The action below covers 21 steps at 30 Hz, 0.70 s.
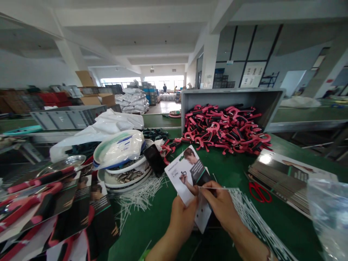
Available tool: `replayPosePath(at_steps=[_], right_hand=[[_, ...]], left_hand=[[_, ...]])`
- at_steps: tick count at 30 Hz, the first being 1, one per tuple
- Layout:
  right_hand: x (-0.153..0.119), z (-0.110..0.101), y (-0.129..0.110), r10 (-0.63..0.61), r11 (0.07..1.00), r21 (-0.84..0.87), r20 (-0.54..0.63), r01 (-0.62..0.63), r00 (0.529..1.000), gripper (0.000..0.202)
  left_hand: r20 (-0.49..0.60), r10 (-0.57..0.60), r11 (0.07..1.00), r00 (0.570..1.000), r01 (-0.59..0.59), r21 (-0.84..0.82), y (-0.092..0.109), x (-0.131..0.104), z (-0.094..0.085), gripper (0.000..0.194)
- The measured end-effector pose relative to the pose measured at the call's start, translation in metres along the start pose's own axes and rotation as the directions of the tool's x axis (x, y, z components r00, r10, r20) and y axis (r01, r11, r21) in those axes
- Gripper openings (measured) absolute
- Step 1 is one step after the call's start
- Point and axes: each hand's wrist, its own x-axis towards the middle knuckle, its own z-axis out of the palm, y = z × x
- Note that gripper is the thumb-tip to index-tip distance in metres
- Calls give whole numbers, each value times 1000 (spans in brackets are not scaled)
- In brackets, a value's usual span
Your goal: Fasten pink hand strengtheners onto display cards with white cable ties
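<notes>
A printed cardboard packaging card (176, 179), white and black with a punched hanging slot, is upright and tilted in front of me. My left hand (182, 216) is closed on its lower part, with the thumb across the front. My right hand (220, 206) pinches a thin white cable tie (231, 188) at the card's right edge. Whether the tie passes through the card cannot be seen. More loose cable ties (254, 217) lie beside my right forearm, and another heap of white ties (140, 195) is to the left of the card.
A tipped grey crate (274, 105) spills pink-and-black hand grips (223, 130). Red scissors (260, 192), a stack of cards (288, 181) and a clear plastic bag (330, 214) lie right. Left are stacked bowls (122, 183), a dark phone-like object (154, 159) and carded grips (46, 210).
</notes>
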Motion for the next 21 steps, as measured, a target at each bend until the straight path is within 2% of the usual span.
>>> replayPosePath(at_steps=[5, 8, 10, 13, 16, 19, 21], right_hand=[[-1, -18, 3, -61, 997, 34, -33, 63, 998, 28], [-2, -28, 5, -106, 994, -1, 33, 106, 994, 26], [-1, -30, 6, -183, 982, -36, 68, 186, 981, 22], [3, -26, 7, -345, 929, -107, 90, 353, 934, 17], [5, -17, 3, -494, 827, -220, 151, 517, 856, 20], [7, -16, -5, -547, 732, -339, 223, 590, 807, 22], [9, -25, -8, -526, 738, -350, 237, 577, 816, 21]], left_hand=[[0, -55, 998, 998, 55, -41, 7, 11, -17, 32], [55, -108, 991, 993, 112, -74, 16, 15, -26, 28], [115, -136, 981, 984, 150, -122, 21, 16, -30, 28], [194, -162, 959, 968, 201, -202, 25, 16, -31, 31], [203, -178, 955, 963, 219, -200, 26, 15, -27, 33], [183, -194, 951, 964, 231, -206, 27, 15, -26, 33], [195, -180, 943, 964, 226, -243, 28, 16, -29, 31]])
